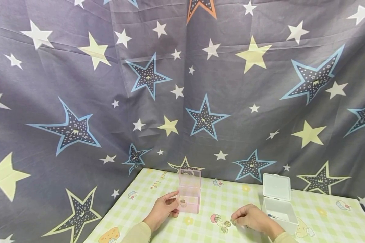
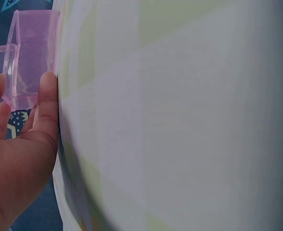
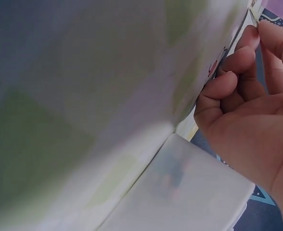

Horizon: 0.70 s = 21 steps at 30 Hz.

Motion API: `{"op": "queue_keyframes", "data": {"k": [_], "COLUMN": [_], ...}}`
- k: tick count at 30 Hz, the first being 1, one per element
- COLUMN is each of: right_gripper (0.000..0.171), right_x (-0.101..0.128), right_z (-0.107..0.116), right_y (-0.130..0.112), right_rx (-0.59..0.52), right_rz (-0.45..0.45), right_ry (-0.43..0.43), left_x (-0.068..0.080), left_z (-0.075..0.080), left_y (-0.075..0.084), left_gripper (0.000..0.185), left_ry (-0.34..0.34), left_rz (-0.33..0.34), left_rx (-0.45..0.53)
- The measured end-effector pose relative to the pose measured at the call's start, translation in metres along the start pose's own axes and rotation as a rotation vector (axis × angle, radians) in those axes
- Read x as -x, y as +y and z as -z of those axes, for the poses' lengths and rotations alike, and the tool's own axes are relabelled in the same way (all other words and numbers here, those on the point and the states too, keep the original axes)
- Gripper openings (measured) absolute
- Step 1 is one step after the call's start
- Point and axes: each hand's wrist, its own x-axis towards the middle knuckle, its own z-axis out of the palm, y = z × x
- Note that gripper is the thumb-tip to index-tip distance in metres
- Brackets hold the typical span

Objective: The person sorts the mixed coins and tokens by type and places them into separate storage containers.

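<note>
A clear pink plastic box (image 1: 190, 195) stands on the table with its lid raised and a few shiny round coins (image 1: 183, 203) inside. My left hand (image 1: 163, 208) rests against its left side, fingers spread and relaxed; the left wrist view shows the thumb (image 2: 47, 103) low along the pink box (image 2: 34, 53). Several patterned coins (image 1: 220, 223) lie in a small group on the cloth. Just right of them, my right hand (image 1: 251, 217) pinches a coin (image 1: 233, 222) between thumb and index finger, the other fingers curled under, close over the cloth.
A white plastic box (image 1: 281, 211) with its lid up stands right of my right hand; a small blue-and-white item (image 1: 272, 216) lies in it. A green checked cloth (image 1: 158, 179) covers the table. A dark star-printed curtain (image 1: 170, 148) hangs behind.
</note>
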Motion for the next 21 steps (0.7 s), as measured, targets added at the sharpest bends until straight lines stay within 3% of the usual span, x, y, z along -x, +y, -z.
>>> {"op": "queue_keyframes", "data": {"k": [12, 21], "right_gripper": [0.027, 0.035], "right_x": [-0.010, -0.027], "right_z": [-0.001, -0.019], "right_y": [-0.010, -0.027], "right_rx": [-0.033, -0.182], "right_rz": [-0.022, -0.044], "right_ry": [0.056, 0.113], "left_x": [0.001, -0.001], "left_z": [0.001, 0.001], "left_y": [0.000, -0.002], "left_gripper": [0.063, 0.062], "left_ry": [0.001, 0.003], "left_rz": [0.002, -0.003], "left_rx": [-0.004, -0.005]}}
